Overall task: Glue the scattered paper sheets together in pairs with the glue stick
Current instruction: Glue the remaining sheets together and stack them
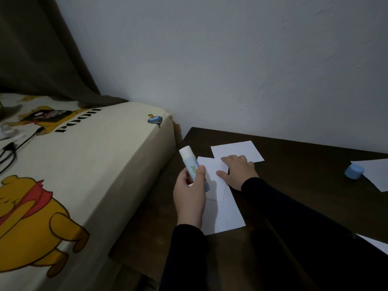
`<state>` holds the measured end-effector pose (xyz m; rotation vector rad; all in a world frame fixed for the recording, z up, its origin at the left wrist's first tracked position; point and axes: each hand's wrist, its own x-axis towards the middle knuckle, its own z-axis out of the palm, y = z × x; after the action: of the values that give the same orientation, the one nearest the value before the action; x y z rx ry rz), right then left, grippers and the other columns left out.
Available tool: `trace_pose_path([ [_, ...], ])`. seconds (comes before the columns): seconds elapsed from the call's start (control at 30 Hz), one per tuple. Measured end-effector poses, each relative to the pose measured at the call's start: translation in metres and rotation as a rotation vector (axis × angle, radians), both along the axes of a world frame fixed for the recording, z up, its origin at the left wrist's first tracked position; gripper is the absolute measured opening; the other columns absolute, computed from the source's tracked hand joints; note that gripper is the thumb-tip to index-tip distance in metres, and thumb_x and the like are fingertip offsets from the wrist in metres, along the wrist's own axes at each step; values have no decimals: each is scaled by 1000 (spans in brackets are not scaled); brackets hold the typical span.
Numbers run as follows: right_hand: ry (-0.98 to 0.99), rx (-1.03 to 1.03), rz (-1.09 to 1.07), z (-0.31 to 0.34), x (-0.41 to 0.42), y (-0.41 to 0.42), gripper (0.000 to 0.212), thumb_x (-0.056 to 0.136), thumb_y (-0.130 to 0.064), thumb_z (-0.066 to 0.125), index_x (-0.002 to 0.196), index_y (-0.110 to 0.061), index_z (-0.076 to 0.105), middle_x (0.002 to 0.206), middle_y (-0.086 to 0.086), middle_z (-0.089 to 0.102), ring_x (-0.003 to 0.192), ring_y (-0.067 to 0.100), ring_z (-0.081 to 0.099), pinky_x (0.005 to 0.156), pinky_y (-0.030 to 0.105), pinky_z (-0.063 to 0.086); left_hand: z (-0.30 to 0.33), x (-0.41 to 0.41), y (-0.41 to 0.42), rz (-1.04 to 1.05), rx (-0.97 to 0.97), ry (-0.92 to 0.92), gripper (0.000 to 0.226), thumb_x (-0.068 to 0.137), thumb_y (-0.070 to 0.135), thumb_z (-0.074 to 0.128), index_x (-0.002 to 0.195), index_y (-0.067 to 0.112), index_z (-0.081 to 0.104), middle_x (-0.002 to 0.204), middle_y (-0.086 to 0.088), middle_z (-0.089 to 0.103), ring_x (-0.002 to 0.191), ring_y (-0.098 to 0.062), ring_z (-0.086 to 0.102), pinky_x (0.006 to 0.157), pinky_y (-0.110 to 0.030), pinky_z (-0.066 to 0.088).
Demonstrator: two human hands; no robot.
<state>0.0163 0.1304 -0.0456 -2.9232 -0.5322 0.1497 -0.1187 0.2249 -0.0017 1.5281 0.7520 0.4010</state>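
With our left hand gripping the uncapped blue-and-white glue stick above the small white paper sheet, we should keep our right hand, fingers spread flat, pinning that sheet to the dark wooden table while 1 even stroke reaches its edges.

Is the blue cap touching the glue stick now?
Apart. The head view shows the blue cap standing far right on the table, while the left hand holds the uncapped glue stick.
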Motion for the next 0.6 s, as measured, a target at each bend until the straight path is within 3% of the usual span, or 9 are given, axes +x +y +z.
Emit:
trace_pose_path([
  [0.2,-14,78,-2,11,4,3,59,92,-46,58,145,-30,37,140,3,46,127,23,42,106,43,32,4,6,-5,4,-67,-29,46,90,44,58,132,27,50,110,12,52,97,-9,55,79,-24,48],
  [0.3,23,246,-64,16,0,1,48,94,-35,59,139,-29,47,117,-1,61,111,19,55,104,40,33,4,5,-7,-27,-68,-37,46,90,44,59,132,27,50,114,9,56,98,-10,57,76,-22,50],
  [0.4,62,374,-134,21,-4,-5,35,95,-34,55,129,-27,57,96,-7,58,99,15,56,105,38,36,5,5,-7,-28,-68,-46,46,90,43,59,131,25,51,114,8,57,100,-11,57,77,-23,51],
  [0.5,163,540,-201,30,-8,-17,31,94,-33,55,121,-20,61,93,-7,59,99,14,56,102,38,44,7,7,-11,-13,-92,-62,45,90,43,59,131,25,51,112,8,56,99,-11,57,80,-26,51],
  [0.6,225,775,-260,45,-21,-42,28,93,-29,58,119,-17,61,105,-2,61,98,12,54,90,30,46,11,7,-20,-19,-102,-70,46,90,43,59,132,25,51,121,4,58,100,-12,56,85,-31,52],
])
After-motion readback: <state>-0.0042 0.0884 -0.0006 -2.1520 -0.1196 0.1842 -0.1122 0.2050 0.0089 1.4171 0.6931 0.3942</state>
